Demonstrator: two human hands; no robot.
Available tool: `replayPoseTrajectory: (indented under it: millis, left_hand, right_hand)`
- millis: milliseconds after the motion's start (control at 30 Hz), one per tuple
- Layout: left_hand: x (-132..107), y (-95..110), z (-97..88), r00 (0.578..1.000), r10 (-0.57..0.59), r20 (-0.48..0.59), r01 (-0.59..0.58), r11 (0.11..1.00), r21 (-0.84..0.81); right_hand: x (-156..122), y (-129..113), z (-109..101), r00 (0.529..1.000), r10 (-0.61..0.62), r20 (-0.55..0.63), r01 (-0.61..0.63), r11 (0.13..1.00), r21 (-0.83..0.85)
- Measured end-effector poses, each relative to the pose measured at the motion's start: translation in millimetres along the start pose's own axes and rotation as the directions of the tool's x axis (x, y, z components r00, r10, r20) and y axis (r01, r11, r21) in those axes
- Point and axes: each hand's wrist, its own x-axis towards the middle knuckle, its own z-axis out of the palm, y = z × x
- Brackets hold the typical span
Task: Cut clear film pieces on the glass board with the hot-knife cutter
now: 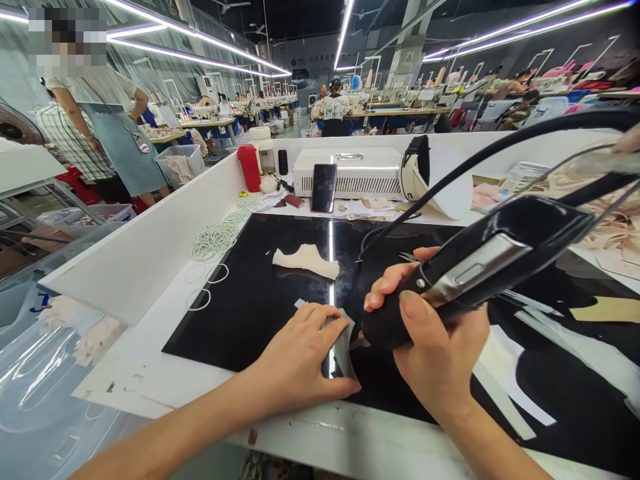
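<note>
My right hand [445,357] is wrapped round a black electric clipper [480,260] with a silver panel on its side. The clipper's head points down and left, close to a small grey curved piece [345,347] of thin sheet material. Thumb and fingers of my left hand [305,353] hold that piece against the shiny black mat [240,293]. Beyond my left hand lies a cream fabric piece [307,261] with a curved edge. What the clipper's tip touches is partly hidden.
Pale elastic loops [225,230] heap at the left. A phone [324,188] leans against a white vented box [365,170] near a red cup [249,168]. White pattern pieces [505,373] lie right. A black cable [450,160] arcs overhead. A person [107,120] stands beyond the left wall.
</note>
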Motion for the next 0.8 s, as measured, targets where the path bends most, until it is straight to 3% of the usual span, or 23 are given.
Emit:
replayPoseTrajectory:
  millis: [367, 800]
  left_hand:
    - [-1, 4, -2.9, 1.0, -0.02, 0.02, 0.02, 1.0, -0.01]
    - [-4, -5, -1.7, 0.999, 0.044, -0.019, -0.044, 0.999, -0.028]
  right_hand:
    - [-14, -11, -8, 0.999, 0.027, 0.045, -0.028, 1.0, 0.013]
    - [-12, -10, -12, 1.0, 0.003, 0.025, -0.003, 0.999, -0.032]
